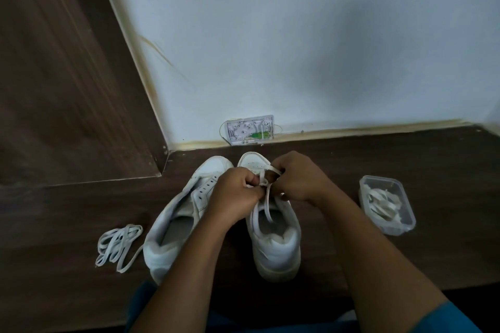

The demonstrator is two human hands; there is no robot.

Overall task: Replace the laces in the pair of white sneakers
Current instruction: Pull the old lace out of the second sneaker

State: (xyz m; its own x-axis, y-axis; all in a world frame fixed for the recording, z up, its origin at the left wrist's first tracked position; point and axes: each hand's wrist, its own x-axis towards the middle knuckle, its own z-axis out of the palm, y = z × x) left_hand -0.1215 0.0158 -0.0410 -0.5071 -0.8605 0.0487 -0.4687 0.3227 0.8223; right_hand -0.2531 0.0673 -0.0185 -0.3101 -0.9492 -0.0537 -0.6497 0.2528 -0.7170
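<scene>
The left hand (235,193) and right hand (295,178), close together, each pinch the flat white lace (263,180) directly over the sneaker (274,240) beneath them; limp and light, it probably threads best when gripped near its end.

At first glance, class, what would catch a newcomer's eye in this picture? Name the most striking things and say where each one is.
The left hand and right hand meet in the middle, pinching a white lace over the right sneaker; the unlaced left sneaker sits beside it. A heap of loose laces lies on the floor left of the shoes, and a clear tub of more laces stands to their right.
</scene>
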